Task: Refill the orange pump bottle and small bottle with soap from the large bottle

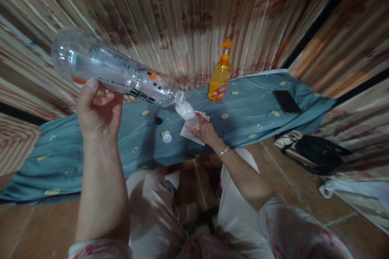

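Note:
My left hand point(99, 107) is wrapped round a large clear plastic bottle point(121, 71) with printed labels. The big bottle is tilted, its neck pointing down to the right. Its mouth meets or nearly meets the opening of a small clear bottle point(185, 111), which leans under it. My right hand point(206, 129) grips the small bottle low down, and a white tissue point(191, 133) lies under and around that spot. On the cloth to the left of the tissue lie a white cap point(167, 138) and a small black cap point(158, 120).
A pump bottle of orange liquid point(220, 77) stands behind my right hand. Farther right lies a black phone point(287, 102) on the teal patterned cloth point(243, 121). A dark bag point(316, 153) rests on the tiled floor. Striped curtains point(188, 20) hang close behind the table.

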### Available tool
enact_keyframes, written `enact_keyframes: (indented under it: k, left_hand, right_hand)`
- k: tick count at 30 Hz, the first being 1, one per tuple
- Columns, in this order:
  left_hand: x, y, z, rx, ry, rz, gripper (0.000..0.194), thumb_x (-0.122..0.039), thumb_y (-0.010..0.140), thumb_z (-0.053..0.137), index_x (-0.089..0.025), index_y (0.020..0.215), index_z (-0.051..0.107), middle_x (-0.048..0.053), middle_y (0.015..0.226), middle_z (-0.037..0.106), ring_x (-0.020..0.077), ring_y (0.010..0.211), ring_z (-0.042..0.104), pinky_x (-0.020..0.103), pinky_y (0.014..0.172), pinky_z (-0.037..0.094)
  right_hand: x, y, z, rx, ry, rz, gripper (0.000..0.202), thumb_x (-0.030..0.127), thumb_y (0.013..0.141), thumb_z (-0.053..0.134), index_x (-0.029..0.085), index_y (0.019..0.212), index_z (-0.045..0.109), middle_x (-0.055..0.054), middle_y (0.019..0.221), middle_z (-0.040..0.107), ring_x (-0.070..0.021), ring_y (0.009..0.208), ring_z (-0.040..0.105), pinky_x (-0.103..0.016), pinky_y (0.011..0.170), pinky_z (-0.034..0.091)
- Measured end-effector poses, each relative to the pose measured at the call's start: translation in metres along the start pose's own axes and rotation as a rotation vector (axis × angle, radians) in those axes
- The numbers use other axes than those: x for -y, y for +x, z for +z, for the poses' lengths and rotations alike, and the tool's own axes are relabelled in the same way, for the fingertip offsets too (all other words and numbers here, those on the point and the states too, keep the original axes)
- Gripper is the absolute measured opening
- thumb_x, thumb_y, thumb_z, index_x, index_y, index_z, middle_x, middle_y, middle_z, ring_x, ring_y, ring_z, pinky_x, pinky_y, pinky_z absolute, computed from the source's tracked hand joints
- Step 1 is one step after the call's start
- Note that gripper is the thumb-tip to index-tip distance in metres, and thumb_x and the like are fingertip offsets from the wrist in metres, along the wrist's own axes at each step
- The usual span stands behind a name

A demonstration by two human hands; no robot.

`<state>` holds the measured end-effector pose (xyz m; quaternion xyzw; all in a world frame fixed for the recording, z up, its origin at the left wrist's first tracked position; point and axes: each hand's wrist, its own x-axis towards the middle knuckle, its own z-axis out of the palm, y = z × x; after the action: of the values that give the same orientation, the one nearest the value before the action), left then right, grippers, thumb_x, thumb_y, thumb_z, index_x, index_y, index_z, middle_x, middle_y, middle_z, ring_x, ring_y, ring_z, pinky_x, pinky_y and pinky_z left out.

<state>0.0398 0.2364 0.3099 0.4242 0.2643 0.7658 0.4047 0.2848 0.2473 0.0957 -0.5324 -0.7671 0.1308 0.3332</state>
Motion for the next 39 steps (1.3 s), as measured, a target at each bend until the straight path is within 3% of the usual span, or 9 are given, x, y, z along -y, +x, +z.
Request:
enact_keyframes:
  k: [8, 20, 39]
  left_hand:
    - [-0.0028, -0.0020, 0.0066, 0.018, 0.097, 0.012, 0.033, -0.035, 0.052, 0.085, -0.022, 0.075, 0.066, -0.001, 0.091, 0.070, 0.0184, 0.109, 0.062, 0.030, 0.101, 0.051]
    - [-0.0040, -0.0006, 0.0042, -0.001, 0.098, 0.005, 0.033, -0.033, 0.050, 0.087, -0.023, 0.076, 0.069, -0.003, 0.089, 0.072, 0.0164, 0.103, 0.064, 0.034, 0.102, 0.051]
    - [-0.0060, -0.0018, 0.0095, 0.032, 0.121, 0.026, 0.028, -0.032, 0.054, 0.085, -0.024, 0.074, 0.068, -0.002, 0.090, 0.070, 0.0186, 0.110, 0.062, 0.036, 0.106, 0.048]
  right_hand:
    - [-0.0028, -0.0005, -0.0004, 0.001, 0.042, -0.023, 0.070, 0.044, 0.090, 0.062, 0.005, 0.144, 0.039, -0.027, 0.136, 0.058, -0.0336, 0.125, 0.059, -0.050, 0.105, 0.047]
    - [-0.0024, 0.0003, 0.0018, -0.003, 0.023, -0.009, 0.069, 0.041, 0.088, 0.064, 0.003, 0.141, 0.041, -0.028, 0.133, 0.060, -0.0339, 0.121, 0.061, -0.049, 0.103, 0.049]
    - [-0.0043, -0.0002, 0.0021, -0.016, 0.036, -0.018, 0.070, 0.045, 0.089, 0.062, 0.006, 0.143, 0.040, -0.027, 0.133, 0.060, -0.0335, 0.123, 0.060, -0.049, 0.103, 0.049]
